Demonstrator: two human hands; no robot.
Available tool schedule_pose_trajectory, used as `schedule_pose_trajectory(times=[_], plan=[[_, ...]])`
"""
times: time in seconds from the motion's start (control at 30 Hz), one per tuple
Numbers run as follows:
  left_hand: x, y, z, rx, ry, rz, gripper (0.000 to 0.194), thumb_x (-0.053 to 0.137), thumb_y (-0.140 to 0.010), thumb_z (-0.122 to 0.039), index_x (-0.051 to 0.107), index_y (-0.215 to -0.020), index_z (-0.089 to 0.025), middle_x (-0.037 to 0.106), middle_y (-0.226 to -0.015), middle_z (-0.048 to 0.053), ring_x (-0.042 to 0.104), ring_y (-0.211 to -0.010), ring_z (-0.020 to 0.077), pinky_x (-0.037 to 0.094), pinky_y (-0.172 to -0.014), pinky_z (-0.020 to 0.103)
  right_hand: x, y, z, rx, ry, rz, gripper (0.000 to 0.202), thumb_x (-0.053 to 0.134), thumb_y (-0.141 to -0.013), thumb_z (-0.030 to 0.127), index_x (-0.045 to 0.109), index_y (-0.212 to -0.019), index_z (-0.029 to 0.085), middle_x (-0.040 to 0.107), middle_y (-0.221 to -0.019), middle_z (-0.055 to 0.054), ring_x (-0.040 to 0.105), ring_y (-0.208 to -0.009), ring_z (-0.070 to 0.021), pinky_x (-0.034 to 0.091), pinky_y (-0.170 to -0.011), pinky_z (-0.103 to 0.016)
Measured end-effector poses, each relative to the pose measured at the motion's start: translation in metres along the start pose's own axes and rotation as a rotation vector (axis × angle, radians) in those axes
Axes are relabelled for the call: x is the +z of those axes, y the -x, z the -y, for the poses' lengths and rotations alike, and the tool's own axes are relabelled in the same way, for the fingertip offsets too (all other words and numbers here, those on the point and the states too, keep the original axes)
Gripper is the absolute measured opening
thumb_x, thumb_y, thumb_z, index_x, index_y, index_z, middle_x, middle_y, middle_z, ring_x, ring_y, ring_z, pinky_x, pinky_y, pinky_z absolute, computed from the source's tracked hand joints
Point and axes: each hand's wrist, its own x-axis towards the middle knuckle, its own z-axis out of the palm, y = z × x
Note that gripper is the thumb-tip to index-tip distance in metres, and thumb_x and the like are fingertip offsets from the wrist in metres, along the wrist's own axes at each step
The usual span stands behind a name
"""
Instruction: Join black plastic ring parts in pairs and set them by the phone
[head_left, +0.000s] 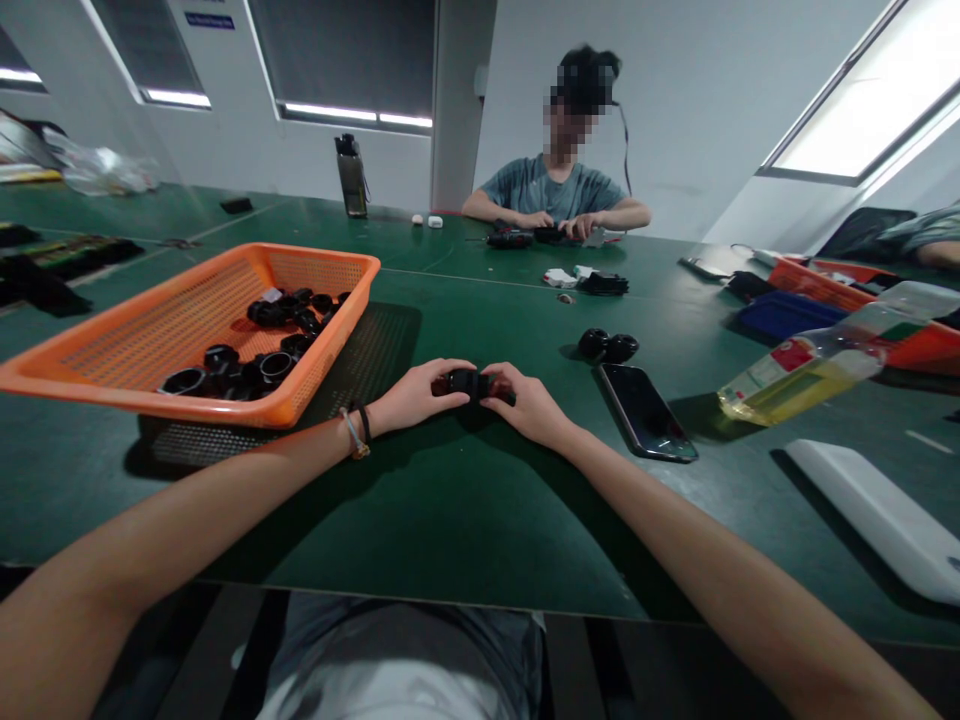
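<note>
To the right lies a phone [648, 412]; further right, a yellow-liquid bottle [806, 375]; nearer, a white slab [877, 515]; at the far side, a dark flask [351, 178] stands upright.

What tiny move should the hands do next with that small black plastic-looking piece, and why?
I'd probably turn the small black plastic-looking piece a little. The left hand and right hand pinch it from opposite sides, and their fingers hide its ends; a small turn might show more of it.

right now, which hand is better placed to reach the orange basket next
Probably left: your left hand is nearer the orange basket than your right hand, though both hold the dark part.
</note>
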Motion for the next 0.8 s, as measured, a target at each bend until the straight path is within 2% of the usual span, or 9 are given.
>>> schedule_pose_trajectory(times=[0.8], plan=[[-0.0002,-0.0002,0.0003,-0.003,-0.009,-0.007,0.041,0.060,-0.075,-0.028,0.055,-0.114,-0.017,0.059,-0.114,0.008,0.058,-0.097,0.0192,0.047,-0.085,0.033,-0.0001,-0.0004,0.0010,0.018,0.004,-0.004,0.027,0.059,-0.075,0.013,0.051,-0.101,0.018,0.063,-0.072,0.001,0.060,-0.066,-0.0140,0.045,-0.065,-0.029]])
